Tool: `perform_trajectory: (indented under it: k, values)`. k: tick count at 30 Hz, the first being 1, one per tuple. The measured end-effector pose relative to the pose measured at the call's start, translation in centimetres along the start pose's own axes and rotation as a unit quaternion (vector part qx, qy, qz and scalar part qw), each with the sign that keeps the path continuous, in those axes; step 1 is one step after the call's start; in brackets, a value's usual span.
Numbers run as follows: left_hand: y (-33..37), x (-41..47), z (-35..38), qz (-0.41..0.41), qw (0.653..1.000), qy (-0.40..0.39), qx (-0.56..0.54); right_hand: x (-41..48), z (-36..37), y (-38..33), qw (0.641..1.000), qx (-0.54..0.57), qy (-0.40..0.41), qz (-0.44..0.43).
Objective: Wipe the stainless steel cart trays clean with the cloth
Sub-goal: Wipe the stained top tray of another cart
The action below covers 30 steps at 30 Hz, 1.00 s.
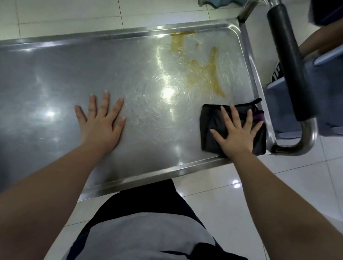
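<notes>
On the steel tray [51, 69], left hand [101, 120] flat, fingers spread, right hand [236, 130] splayed on dark cloth [212, 119]

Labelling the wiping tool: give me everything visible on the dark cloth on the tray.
The dark grey folded cloth looks like soft fabric, with a purple strip at its far right edge. It lies flat, roughly square, in the near right corner of the shiny stainless steel tray, against the raised rim. The right hand presses on it, fingers straight and spread. The yellow-brown smear ends just beyond it, seemingly apart.
</notes>
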<state>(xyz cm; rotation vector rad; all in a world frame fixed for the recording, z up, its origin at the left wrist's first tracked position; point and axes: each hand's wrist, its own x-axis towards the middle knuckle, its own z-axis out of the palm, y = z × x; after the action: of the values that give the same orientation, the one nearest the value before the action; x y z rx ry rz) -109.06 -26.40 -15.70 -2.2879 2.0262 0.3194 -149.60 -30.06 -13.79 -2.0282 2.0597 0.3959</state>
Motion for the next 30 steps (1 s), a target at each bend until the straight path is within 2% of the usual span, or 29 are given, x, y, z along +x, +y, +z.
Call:
perform_trajectory:
  k: [2,7,9,13,19,22,25,30]
  values:
    - [0.0,0.1,0.0,-0.002,1.0,0.001,-0.004,-1.0,0.2,-3.2,1.0,0.009,0.004,-0.014]
    - [0.1,0.2,0.0,-0.009,1.0,0.001,-0.009,-5.3,1.4,-15.2,0.982,-0.01,0.017,-0.189]
    - [0.1,0.1,-0.1,-0.011,1.0,0.002,-0.011,-6.1,1.5,-17.2,0.978,-0.009,0.017,-0.209]
    - [0.5,-0.1,-0.5,-0.011,1.0,-0.008,-0.01,-4.4,1.3,-12.7,0.981,0.005,0.038,-0.192]
    - [0.9,-0.3,-1.0,-0.02,0.999,-0.021,-0.016,0.8,-0.3,1.4,0.999,0.013,0.018,-0.033]
    - [0.9,-0.2,-0.8,-0.025,0.999,-0.023,-0.004,1.4,-0.6,2.7,1.0,0.012,0.011,-0.011]
    - [0.7,-0.1,-0.6,-0.025,0.999,-0.027,0.005,0.4,-0.2,-1.3,0.999,0.018,0.012,-0.041]
    - [0.9,-0.4,-0.9,-0.03,0.999,-0.017,0.006,-3.1,1.1,-14.9,0.981,-0.001,0.022,-0.192]
